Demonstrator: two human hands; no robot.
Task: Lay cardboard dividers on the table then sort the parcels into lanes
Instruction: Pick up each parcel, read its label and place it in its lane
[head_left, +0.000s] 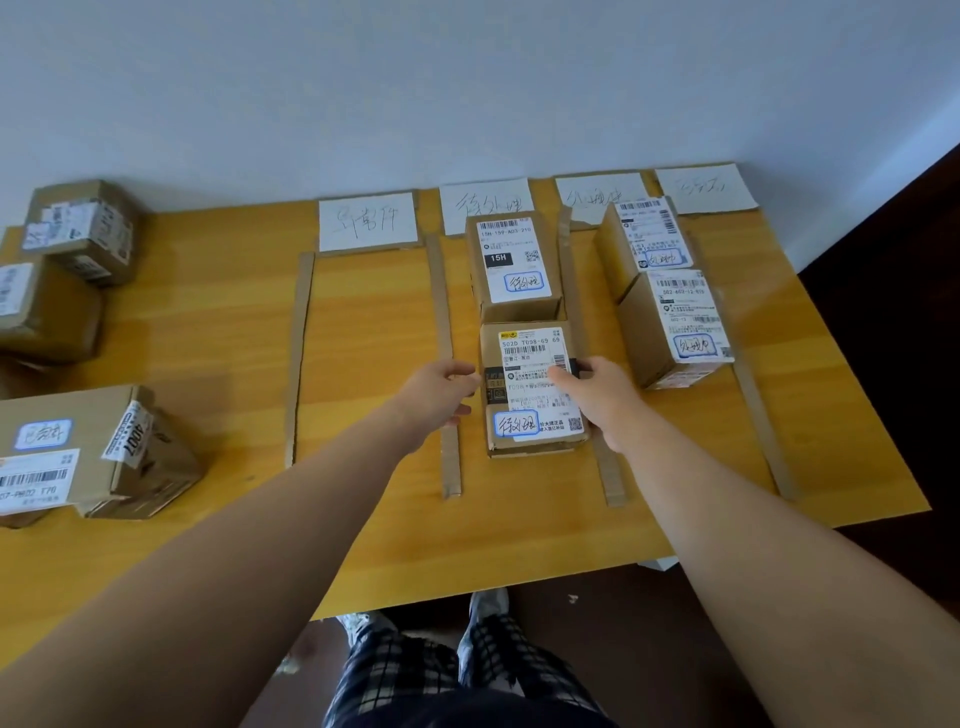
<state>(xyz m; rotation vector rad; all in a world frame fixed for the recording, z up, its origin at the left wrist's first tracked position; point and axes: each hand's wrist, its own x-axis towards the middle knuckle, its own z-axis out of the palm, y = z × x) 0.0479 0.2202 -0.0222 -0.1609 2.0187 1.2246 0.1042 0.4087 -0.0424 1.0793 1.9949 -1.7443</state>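
- My right hand lies on the near parcel, fingers bent over its label.
- My left hand seems loose, just beside that parcel.
- A labelled parcel sits toward the table's far edge.

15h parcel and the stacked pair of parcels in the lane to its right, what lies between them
A cardboard divider strip lies flat on the yellow table between the 15H parcel and the stacked pair, seen in the head view.
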